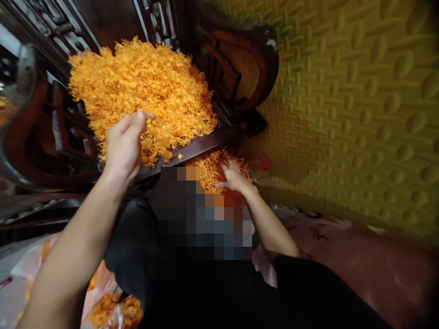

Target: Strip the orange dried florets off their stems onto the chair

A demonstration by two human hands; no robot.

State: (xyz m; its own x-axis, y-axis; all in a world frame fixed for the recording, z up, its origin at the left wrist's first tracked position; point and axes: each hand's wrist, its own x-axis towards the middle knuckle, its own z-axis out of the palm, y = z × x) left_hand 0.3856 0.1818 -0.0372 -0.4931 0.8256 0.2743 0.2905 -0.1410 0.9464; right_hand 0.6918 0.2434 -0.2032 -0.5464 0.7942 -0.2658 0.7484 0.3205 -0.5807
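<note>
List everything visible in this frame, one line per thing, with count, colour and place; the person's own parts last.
Heap of orange strands: one, bright orange, on the dark table, upper left.
Smaller pile of strands: one, orange, lower down beside the table edge.
Table: one, dark brown wood, left.
Carved chair: one, dark reddish wood, top centre.
Padded wall: one, yellow, right.
Plastic bags: count unclear, clear with orange contents, bottom left.
Left hand: at the big heap's near edge.
Right hand: on the smaller pile.
</note>
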